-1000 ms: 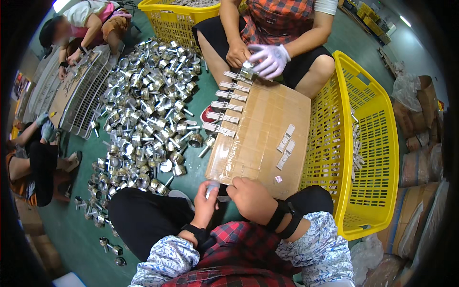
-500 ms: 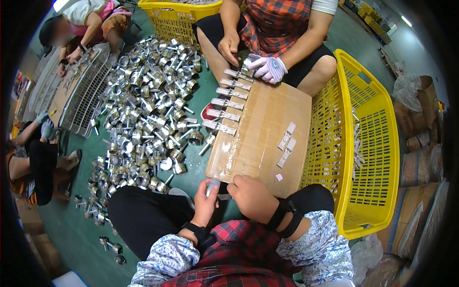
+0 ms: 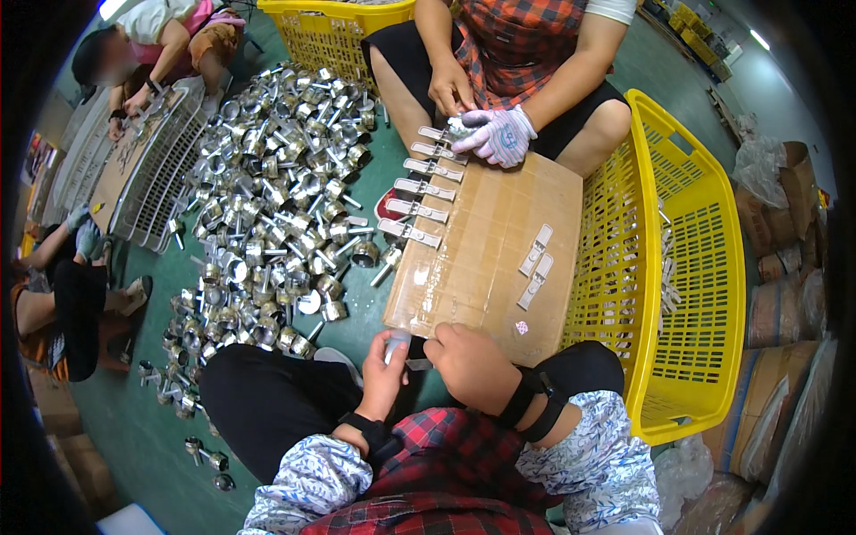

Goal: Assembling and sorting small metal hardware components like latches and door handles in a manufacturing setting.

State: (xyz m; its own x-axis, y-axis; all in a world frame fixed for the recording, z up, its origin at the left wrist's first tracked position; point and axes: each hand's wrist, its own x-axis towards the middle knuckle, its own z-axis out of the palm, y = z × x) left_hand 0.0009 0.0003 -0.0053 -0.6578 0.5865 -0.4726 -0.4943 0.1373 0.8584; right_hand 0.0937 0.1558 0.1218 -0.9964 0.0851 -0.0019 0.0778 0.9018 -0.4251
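Note:
My left hand (image 3: 383, 379) is closed on a small silvery-grey part (image 3: 398, 342) at the near left corner of a cardboard sheet (image 3: 481, 259). Close beside it my right hand (image 3: 474, 364) is curled, thumb and fingers together; what they hold, if anything, is hidden. Along the sheet's left edge lies a row of pale flat clip-like pieces (image 3: 417, 210), jutting past it. Two similar pieces (image 3: 535, 267) lie on its right half. Across from me a co-worker's gloved hand (image 3: 501, 135) and bare hand (image 3: 451, 89) hold a shiny metal part at the sheet's far end.
A heap of metal cups with stems (image 3: 276, 196) covers the green floor at left. A yellow basket (image 3: 691, 267) stands close on my right, with pale pieces inside. Another yellow basket (image 3: 330, 40) is behind the heap. Other people work around a grey crate (image 3: 160, 169) at far left.
The co-worker's bare hand has come to the metal part by the gloved hand, which has shifted slightly. My own hands have hardly moved.

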